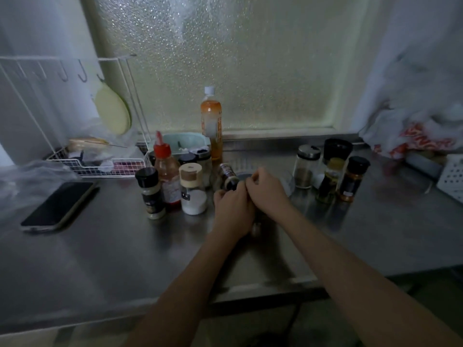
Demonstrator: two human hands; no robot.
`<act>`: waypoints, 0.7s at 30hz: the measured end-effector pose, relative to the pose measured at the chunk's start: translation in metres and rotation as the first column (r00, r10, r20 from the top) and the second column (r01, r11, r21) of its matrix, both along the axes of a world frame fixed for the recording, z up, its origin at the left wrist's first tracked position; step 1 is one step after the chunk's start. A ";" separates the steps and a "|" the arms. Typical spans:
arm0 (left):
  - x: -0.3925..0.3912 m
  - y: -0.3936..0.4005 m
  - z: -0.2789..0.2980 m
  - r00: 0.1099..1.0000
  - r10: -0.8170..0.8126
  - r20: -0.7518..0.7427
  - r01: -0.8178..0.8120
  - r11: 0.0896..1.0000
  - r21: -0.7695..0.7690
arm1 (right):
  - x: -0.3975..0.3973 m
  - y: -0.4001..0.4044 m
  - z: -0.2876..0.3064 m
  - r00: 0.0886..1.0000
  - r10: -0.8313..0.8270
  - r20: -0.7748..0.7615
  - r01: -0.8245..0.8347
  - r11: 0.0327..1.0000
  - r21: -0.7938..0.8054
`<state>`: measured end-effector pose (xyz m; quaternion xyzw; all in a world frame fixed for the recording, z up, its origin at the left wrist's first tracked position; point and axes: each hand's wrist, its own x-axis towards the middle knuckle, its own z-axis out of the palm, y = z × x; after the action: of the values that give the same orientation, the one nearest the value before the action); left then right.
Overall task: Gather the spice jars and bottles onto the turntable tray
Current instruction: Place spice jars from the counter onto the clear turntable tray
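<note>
A steel counter [105, 249] runs under a frosted window [225, 58]. The left hand [233, 204] and right hand [265, 189] meet at mid-counter, both curled with fingers bent; a small dark-capped jar [228, 176] tilts just beyond the left knuckles, though whether either hand grips it cannot be told. Left of the hands stand a white-filled jar [193, 191], a red-capped sauce bottle [166, 171] and a black-lidded shaker [151, 194]. Right of them stand three more jars [333, 171]. A tall orange bottle [211, 121] stands beyond. A phone [59, 206] lies far left.

Dim, cool-toned; only light comes thru the frosted pebbled glass window [225, 58]. Soft reflections on the dull steel countertop [105, 259]; edges bowed, soft w/ blur.
</note>
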<state>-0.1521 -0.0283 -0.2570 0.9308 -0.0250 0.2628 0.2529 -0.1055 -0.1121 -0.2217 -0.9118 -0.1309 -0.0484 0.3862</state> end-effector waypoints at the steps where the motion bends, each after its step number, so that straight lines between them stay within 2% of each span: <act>1: 0.000 0.001 -0.001 1.000 -0.005 0.026 0.006 1.000 -0.021 | 0.004 0.003 0.002 0.999 -0.011 -0.042 0.011 1.000 0.003; 4: 0.001 0.007 -0.003 0.995 -0.011 0.099 0.024 0.990 -0.136 | 0.019 0.015 0.012 0.972 -0.012 -0.236 0.024 0.999 0.047; 7: 0.002 0.012 -0.003 0.989 -0.046 0.140 0.088 0.946 -0.312 | 0.030 0.027 0.022 0.880 0.064 -0.472 0.019 0.985 0.170; 9: 0.001 0.012 -0.001 0.986 -0.026 0.164 0.081 0.937 -0.341 | 0.036 0.034 0.023 0.853 0.086 -0.515 -0.020 0.991 0.132; 11: 0.003 0.013 -0.002 0.985 -0.010 0.171 0.070 0.936 -0.345 | 0.039 0.036 0.020 0.868 0.086 -0.490 -0.025 0.991 0.130; 14: 0.005 0.015 -0.005 0.984 0.002 0.176 0.062 0.933 -0.355 | 0.038 0.033 0.012 0.914 0.057 -0.402 0.038 0.974 0.223; 17: 0.007 0.016 -0.006 0.985 0.072 0.158 -0.003 0.917 -0.399 | 0.037 0.023 0.010 0.982 -0.031 -0.188 0.087 0.952 0.294; 21: 0.014 0.019 -0.002 0.985 0.106 0.137 -0.043 0.916 -0.400 | 0.033 0.009 0.017 0.995 -0.007 0.103 -0.034 0.920 0.390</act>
<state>-0.1377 -0.0096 -0.2586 0.8374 0.0446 0.3435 0.4227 -0.0729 -0.1032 -0.2043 -0.8118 -0.1444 -0.1174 0.5535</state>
